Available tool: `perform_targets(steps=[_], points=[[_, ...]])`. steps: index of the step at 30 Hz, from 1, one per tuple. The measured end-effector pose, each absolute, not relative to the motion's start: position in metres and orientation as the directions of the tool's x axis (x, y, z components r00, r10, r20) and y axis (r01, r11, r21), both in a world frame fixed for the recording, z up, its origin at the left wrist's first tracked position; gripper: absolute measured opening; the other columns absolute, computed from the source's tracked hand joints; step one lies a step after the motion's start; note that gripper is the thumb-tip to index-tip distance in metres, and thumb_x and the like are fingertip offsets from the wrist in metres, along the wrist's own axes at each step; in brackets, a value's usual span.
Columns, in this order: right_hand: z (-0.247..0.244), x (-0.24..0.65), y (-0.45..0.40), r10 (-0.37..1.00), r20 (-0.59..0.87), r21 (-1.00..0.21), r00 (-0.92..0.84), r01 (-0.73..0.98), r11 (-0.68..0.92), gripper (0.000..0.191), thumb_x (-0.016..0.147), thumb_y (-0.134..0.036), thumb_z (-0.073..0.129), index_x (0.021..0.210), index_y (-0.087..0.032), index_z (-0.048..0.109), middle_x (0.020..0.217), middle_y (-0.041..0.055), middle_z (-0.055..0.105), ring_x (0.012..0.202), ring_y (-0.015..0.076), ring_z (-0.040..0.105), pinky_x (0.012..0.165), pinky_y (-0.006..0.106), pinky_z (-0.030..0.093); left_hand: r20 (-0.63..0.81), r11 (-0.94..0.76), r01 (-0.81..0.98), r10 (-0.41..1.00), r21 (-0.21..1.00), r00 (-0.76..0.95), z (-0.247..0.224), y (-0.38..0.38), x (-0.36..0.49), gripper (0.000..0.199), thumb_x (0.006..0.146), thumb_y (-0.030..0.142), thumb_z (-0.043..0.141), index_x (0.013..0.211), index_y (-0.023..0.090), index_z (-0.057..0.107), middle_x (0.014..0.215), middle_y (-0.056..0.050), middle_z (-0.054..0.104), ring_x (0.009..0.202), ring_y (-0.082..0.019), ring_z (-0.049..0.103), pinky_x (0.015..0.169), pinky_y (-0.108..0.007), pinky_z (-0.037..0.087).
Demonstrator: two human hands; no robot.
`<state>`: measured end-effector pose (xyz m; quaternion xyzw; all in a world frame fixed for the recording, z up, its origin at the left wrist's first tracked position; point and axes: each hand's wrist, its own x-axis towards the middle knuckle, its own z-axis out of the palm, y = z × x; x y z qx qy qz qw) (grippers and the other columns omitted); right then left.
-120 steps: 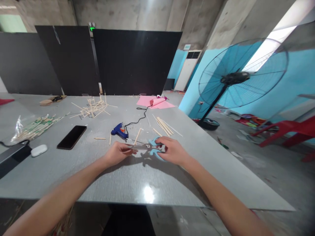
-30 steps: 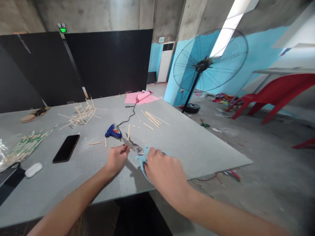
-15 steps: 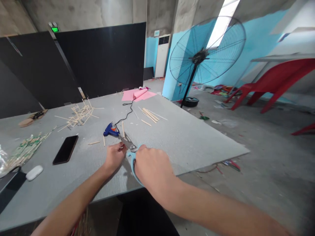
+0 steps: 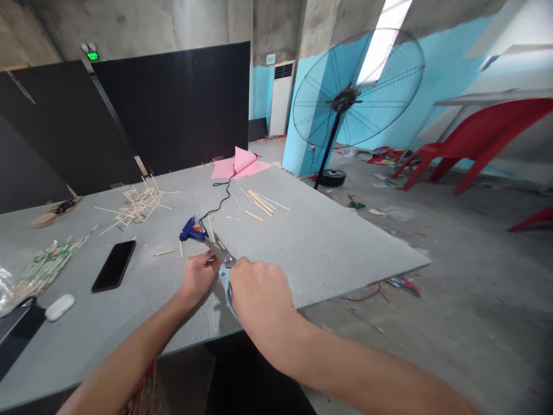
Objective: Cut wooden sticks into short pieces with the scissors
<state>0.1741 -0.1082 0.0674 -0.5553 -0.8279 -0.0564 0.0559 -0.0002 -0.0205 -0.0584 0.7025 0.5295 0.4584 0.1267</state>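
My right hand [image 4: 261,294] is wrapped round the light blue handles of a pair of scissors [image 4: 227,261]. Its blades point away to the left, across a thin wooden stick [image 4: 211,225]. Close beside the blades, my left hand [image 4: 199,276] is closed with its fingertips pinched on the near end of that stick, which the fingers mostly hide. Just beyond the hands a blue hot glue gun [image 4: 190,230] lies on the grey table [image 4: 341,253], its black cord running back. A short stick piece [image 4: 181,249] rests beside the glue gun.
A stick structure [image 4: 144,202] stands at the back left. Several flat sticks [image 4: 261,203] lie beyond my hands, with pink paper [image 4: 244,164] behind. A phone [image 4: 114,266], a white case [image 4: 60,307] and packaged sticks [image 4: 47,262] lie left. A large fan [image 4: 345,98] stands past the table.
The scissor handles have drawn closer together in my right hand, and the blades have closed somewhat. A corner of the pink paper has lifted. The view has shifted slightly.
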Motion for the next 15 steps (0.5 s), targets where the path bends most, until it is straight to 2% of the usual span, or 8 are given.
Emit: perform_targets(steps=[4,8,15], points=[[0.061,0.174,-0.105,0.945,0.131,0.011,-0.301,0.953,0.302,0.025,0.086,0.006,0.055,0.088,-0.013,0.07,0.072,0.0087,0.072,0.069,0.0239,0.078,0.053,0.024,0.05,0.496,-0.379,0.634,0.868,0.675,-0.009,-0.06,-0.019,-0.002,0.022,0.087,0.025,0.063,0.085,0.015,0.083,0.074,-0.005,0.079,0.068,-0.019,0.07,0.065,-0.025,0.051],[0.048,0.182,-0.097,0.954,0.195,-0.046,-0.228,0.969,0.241,0.007,0.095,-0.014,0.061,0.096,-0.011,0.067,0.076,0.0123,0.073,0.069,0.0242,0.077,0.053,0.025,0.048,0.481,-0.341,0.65,0.876,0.679,-0.044,-0.059,-0.016,-0.005,0.023,0.087,0.025,0.062,0.085,0.015,0.083,0.072,-0.003,0.078,0.062,-0.017,0.067,0.063,-0.024,0.049],[0.04,0.202,-0.09,0.95,0.202,-0.09,-0.237,0.962,0.259,0.02,0.094,-0.032,0.067,0.098,-0.012,0.065,0.082,0.0125,0.074,0.068,0.0249,0.075,0.054,0.027,0.047,0.495,-0.376,0.663,0.869,0.647,0.009,-0.058,-0.016,-0.007,0.025,0.086,0.025,0.061,0.085,0.015,0.083,0.068,-0.002,0.076,0.057,-0.015,0.063,0.059,-0.024,0.044]])
